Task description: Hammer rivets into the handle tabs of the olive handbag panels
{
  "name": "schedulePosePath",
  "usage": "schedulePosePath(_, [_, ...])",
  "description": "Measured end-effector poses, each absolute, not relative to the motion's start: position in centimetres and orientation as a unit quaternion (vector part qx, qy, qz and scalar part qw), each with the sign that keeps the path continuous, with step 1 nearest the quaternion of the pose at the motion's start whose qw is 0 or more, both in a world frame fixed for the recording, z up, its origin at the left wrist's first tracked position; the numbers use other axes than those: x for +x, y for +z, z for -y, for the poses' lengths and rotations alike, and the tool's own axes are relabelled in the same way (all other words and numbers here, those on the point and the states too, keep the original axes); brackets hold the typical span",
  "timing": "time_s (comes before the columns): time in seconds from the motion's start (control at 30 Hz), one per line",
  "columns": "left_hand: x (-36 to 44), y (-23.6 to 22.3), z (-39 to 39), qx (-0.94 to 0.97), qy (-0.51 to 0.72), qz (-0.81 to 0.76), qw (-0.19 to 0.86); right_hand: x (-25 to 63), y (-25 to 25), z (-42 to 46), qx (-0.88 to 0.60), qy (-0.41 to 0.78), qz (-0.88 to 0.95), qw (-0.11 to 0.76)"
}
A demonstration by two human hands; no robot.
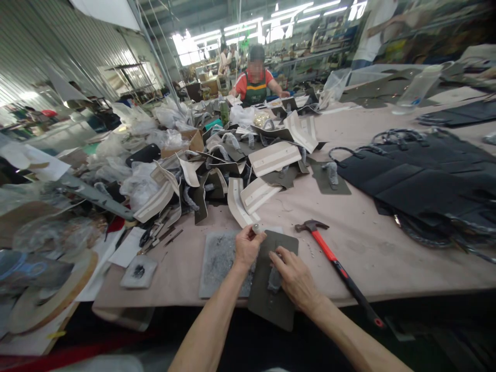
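Note:
My left hand (247,248) pinches a small, round, pale, shiny piece (256,228) just above the top edge of a dark grey-green panel (287,245). My right hand (293,274) is curled over that panel, its fingers on the upper end of a plastic-wrapped handle (274,280). The panel lies tilted across the right part of a scuffed grey slab (217,263), its lower end past the table edge. Right of the hands lies a claw hammer (329,250) with a red and black handle, its head pointing away from me.
Behind the hands is a heap of pale-backed panels (273,157) with wrapped handles. Black bag pieces (422,178) cover the right side. A small pale block (138,271), a tape roll (58,299) and plastic bags (141,188) are left. A co-worker (256,82) sits opposite.

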State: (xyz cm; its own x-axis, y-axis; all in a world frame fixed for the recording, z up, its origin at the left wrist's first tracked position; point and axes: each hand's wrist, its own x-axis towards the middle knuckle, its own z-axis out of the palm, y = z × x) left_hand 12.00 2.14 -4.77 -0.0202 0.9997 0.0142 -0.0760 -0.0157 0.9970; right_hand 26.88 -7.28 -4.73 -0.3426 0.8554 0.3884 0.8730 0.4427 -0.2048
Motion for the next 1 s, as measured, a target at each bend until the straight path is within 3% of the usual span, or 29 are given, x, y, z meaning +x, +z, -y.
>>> schedulePosePath(0.13, [12.2,-4.1,-2.9,0.484,0.530,-0.474,0.510,27.2,-4.2,6.4,-0.505,0.010,0.850,0.148])
schedulePosePath(0.57, [13.2,-6.4,-3.3,0.475,0.506,-0.446,0.565,27.8,-4.8,5.0,-0.395,0.100,0.879,0.249])
schedulePosePath(0.77, [12.9,-6.8,-2.9,0.501,0.490,-0.449,0.553,27.6,-4.5,5.1,-0.412,0.113,0.868,0.254])
schedulePosePath(1.0, [12.2,-7.0,-2.5,0.525,0.483,-0.435,0.549,28.6,-5.7,6.7,-0.499,0.082,0.793,0.339])
